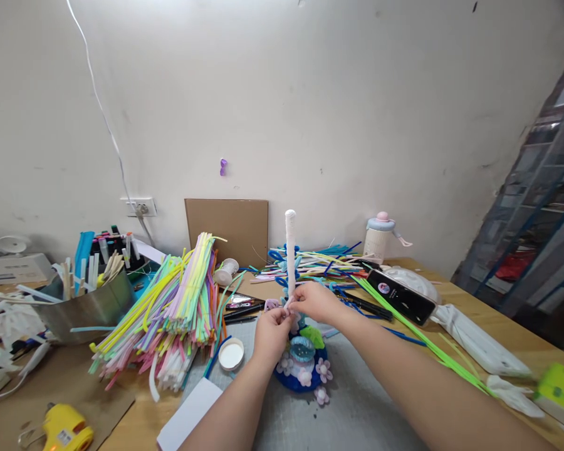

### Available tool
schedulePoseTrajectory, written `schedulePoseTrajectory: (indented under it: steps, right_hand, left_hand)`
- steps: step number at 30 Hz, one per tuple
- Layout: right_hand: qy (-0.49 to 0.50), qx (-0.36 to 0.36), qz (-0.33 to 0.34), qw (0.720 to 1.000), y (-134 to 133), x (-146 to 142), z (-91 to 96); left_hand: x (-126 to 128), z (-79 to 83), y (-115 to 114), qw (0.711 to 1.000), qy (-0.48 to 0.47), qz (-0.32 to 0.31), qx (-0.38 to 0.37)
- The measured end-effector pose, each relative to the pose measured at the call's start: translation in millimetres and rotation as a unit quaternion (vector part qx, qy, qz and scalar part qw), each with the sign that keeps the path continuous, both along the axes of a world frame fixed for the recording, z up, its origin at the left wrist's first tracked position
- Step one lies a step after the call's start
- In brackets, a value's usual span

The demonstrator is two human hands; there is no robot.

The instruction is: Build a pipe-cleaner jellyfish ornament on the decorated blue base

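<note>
A craft piece stands in front of me, with a round blue base [301, 383], pale flowers [324, 370], a green leaf [316, 337] and a bluish ring-shaped part [302, 349]. A white fuzzy-wrapped post [290, 254] rises upright from it. At the foot of this post, my left hand [273, 329] and my right hand [317, 304] meet with fingertips pinched. Between them shows a short pale pink strip [289, 305], which looks like a pipe cleaner and is mostly hidden by the fingers. Behind the post are blue curled pieces [278, 255].
Left lie a large heap of pastel pipe cleaners [188, 300], a metal container [89, 313] of sticks and a yellow glue gun [67, 429]. A white round lid [230, 354] sits near my left forearm. Rightward are a black phone [402, 295], green pipe cleaners [418, 341] and a bottle [380, 238].
</note>
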State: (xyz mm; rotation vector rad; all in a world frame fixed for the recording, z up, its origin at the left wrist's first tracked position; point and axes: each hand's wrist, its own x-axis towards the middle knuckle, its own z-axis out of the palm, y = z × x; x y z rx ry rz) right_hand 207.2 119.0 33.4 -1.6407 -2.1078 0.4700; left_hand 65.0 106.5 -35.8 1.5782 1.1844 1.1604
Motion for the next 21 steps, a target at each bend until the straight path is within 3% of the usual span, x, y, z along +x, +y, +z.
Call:
schedulePoseTrajectory:
  steps: [13,21]
  right_hand:
    - [0.049,-0.021,0.033,0.998,3.1,9.0,-11.3]
    - [0.045,0.005,-0.017,0.999,0.9,2.2,-19.2]
  left_hand:
    - [-0.7,-3.4,1.8,1.0,0.008,-0.004,-0.025]
    - [-0.2,-1.3,2.3,1.0,0.024,-0.014,-0.012]
